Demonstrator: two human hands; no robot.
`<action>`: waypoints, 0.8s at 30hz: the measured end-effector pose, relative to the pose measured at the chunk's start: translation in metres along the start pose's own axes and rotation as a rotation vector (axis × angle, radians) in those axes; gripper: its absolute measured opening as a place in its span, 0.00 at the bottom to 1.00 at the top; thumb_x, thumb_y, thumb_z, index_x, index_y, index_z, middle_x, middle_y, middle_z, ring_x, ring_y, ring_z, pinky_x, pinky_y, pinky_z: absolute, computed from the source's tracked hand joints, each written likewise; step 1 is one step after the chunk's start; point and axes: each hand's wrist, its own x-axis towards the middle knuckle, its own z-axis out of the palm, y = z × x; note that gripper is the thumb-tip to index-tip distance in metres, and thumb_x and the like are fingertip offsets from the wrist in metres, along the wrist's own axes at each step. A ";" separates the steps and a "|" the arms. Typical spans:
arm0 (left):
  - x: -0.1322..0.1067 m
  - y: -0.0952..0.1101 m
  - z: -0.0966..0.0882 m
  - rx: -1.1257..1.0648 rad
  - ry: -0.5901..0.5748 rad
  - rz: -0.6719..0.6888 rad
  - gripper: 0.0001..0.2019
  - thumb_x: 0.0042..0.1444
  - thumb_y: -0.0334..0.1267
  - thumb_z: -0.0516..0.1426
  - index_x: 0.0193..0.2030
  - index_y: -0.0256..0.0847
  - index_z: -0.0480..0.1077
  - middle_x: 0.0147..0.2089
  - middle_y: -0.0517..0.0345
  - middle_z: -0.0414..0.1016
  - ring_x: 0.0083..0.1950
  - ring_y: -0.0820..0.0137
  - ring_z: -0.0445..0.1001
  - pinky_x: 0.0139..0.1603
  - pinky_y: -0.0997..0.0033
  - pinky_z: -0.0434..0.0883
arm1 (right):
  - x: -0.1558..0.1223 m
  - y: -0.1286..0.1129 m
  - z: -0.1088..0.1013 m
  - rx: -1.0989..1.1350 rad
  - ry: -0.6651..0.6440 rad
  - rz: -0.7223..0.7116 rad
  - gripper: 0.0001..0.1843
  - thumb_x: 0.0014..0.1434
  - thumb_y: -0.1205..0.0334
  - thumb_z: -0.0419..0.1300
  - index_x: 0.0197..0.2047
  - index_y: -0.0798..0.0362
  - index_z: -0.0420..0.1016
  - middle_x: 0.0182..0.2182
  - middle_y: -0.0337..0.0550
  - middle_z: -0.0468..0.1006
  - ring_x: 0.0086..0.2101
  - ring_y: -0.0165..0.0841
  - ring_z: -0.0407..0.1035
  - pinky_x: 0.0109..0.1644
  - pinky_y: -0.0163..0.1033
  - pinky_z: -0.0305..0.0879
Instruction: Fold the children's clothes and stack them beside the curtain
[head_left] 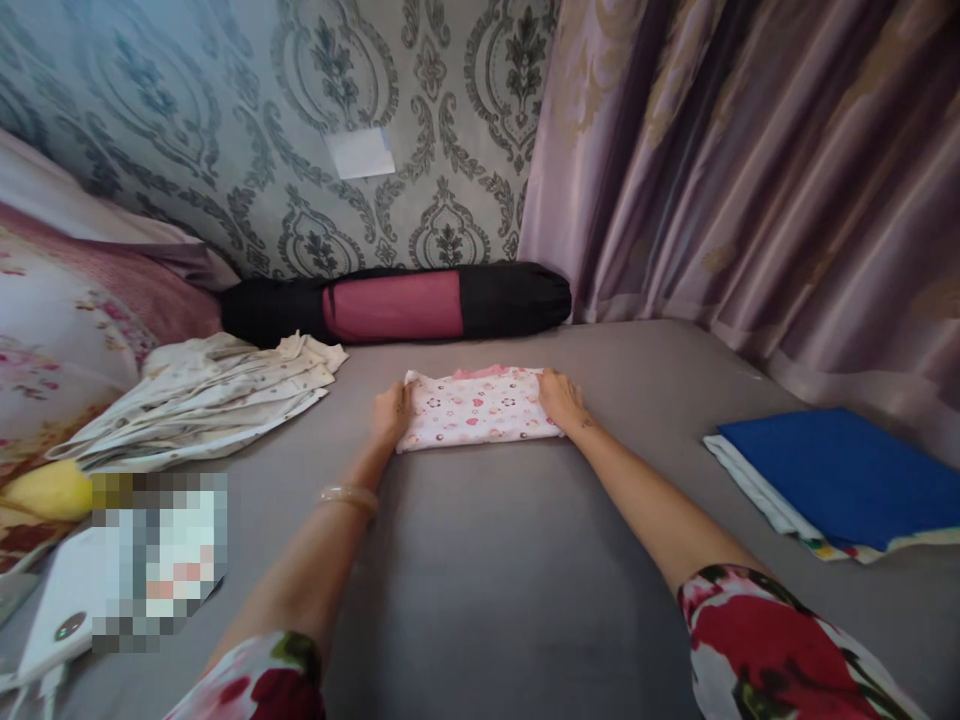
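A folded white garment (480, 408) with a small pink print lies on the grey sheet, a strip of pink cloth showing along its far edge. At its left end my left hand (393, 412) grips the side, the fingers partly hidden by the cloth. The opposite end is held by my right hand (561, 397), its fingers closed over the corner. The garment is stretched flat between both hands, low on the bed.
Crumpled pale clothing (225, 395) lies to the left, near a yellow object (49, 491) and a white device (75, 590) with a cable. A folded blue cloth (840, 475) sits at right. A black and pink long bag (397, 305) lies along the wall, beside a curtain (675, 180).
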 end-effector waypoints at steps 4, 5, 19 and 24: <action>0.000 0.000 0.000 -0.061 0.074 -0.075 0.23 0.66 0.53 0.39 0.44 0.42 0.69 0.37 0.44 0.77 0.42 0.55 0.75 0.39 0.64 0.63 | 0.003 0.002 0.002 0.041 0.062 0.012 0.23 0.71 0.55 0.36 0.55 0.58 0.64 0.45 0.63 0.76 0.46 0.46 0.73 0.47 0.45 0.63; 0.000 0.001 0.000 -0.082 0.085 -0.089 0.24 0.66 0.54 0.39 0.45 0.42 0.68 0.38 0.44 0.77 0.42 0.55 0.75 0.39 0.64 0.63 | 0.004 0.003 0.003 0.050 0.067 0.022 0.23 0.71 0.55 0.36 0.55 0.58 0.64 0.45 0.62 0.76 0.46 0.46 0.73 0.46 0.45 0.63; 0.013 0.010 0.003 -0.066 0.012 -0.144 0.22 0.63 0.51 0.43 0.41 0.38 0.72 0.43 0.35 0.76 0.48 0.49 0.74 0.42 0.59 0.64 | 0.023 0.001 0.014 0.072 0.045 0.119 0.23 0.69 0.55 0.41 0.53 0.62 0.67 0.44 0.67 0.76 0.47 0.50 0.72 0.48 0.49 0.64; 0.009 0.010 -0.008 -0.105 -0.016 -0.215 0.21 0.59 0.53 0.49 0.37 0.36 0.72 0.41 0.35 0.77 0.47 0.50 0.75 0.41 0.61 0.67 | 0.030 0.010 0.013 0.186 0.057 0.163 0.21 0.68 0.54 0.46 0.47 0.59 0.74 0.42 0.62 0.78 0.45 0.46 0.73 0.45 0.43 0.66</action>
